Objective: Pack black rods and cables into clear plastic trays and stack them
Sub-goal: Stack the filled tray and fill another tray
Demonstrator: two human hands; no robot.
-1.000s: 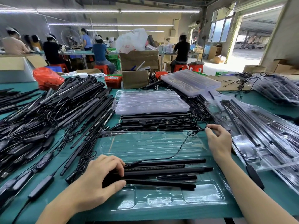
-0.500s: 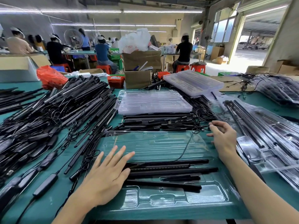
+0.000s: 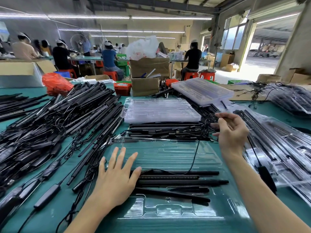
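The right hand [image 3: 233, 132] is pinching a thin black cable [image 3: 196, 155] above the far edge of the clear tray [image 3: 168, 153] on the green counter [image 3: 55, 202]; the left hand [image 3: 116, 180], fingers spread flat, is pressing the black rods [image 3: 178, 181] lying in the tray's near half.

Rods [image 3: 178, 182] lie in the near tray [image 3: 168, 153]. At 9 o'clock lies a rod pile [image 3: 55, 121], at 12 stacked trays [image 3: 159, 110], at 3 filled trays [image 3: 277, 148].

left hand [image 3: 116, 180] flat on rod ends [image 3: 178, 182] | clear tray [image 3: 168, 153] holds rods | right hand [image 3: 233, 133] pinches cable [image 3: 196, 157]
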